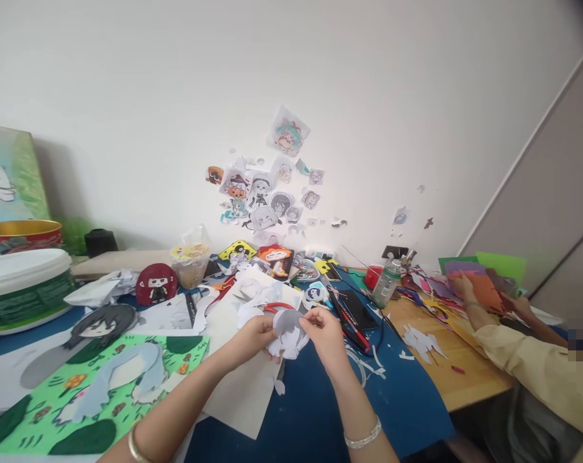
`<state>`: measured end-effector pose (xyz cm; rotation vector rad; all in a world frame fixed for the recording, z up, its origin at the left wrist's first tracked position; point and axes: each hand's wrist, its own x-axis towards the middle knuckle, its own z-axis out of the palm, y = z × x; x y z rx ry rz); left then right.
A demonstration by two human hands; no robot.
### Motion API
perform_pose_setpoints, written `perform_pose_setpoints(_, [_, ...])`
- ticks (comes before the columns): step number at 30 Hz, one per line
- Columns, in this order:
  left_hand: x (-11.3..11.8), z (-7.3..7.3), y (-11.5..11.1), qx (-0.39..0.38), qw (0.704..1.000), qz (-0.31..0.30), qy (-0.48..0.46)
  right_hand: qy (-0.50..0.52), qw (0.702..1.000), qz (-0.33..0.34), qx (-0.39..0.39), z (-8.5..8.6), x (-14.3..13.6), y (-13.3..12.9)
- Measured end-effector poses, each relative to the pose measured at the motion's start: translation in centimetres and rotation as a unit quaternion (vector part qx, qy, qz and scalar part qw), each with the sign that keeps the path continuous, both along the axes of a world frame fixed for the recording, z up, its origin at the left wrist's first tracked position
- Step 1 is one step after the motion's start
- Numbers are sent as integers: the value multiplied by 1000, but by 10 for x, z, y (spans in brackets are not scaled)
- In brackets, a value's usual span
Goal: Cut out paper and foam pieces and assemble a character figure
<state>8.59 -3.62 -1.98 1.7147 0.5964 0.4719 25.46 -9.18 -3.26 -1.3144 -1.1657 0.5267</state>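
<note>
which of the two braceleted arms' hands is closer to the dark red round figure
Left. The left hand is to the right of the dark red round figure; the right hand is farther right, across the paper cutout both hold.

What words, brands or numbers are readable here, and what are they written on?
None can be read with certainty.
Clear bottle: label too blurred.
Black marker: pale markings too small.
White-lidded tub: markings on its green side too blurred.
</note>
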Motion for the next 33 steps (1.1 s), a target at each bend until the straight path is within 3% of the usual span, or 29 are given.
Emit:
perform_pose_setpoints(11, [1,0,-2,-11,1000,-11,-25,19,999,-1,31,2,1,-3])
perform_pose_setpoints(14, [1,0,-1,18,1000,-20,0,55,998,-7,23,2,11,-6])
perform_pose_setpoints(16, [0,0,-1,86,995,-21,40,99,995,-25,20,2,22,-8])
perform_pose_setpoints(18, [-1,-2,-2,204,973,-9,104,130,990,-49,19,1,34,-12])
perform_pose_setpoints(22, [3,-10,-9,398,886,42,236,156,984,-82,13,-5,54,-20])
perform_pose_setpoints(28, [14,-13,-29,510,802,50,306,171,979,-107,18,-15,57,-26])
perform_pose_setpoints(33, [25,-12,-43,559,742,-4,370,174,979,-104,12,-15,58,-34])
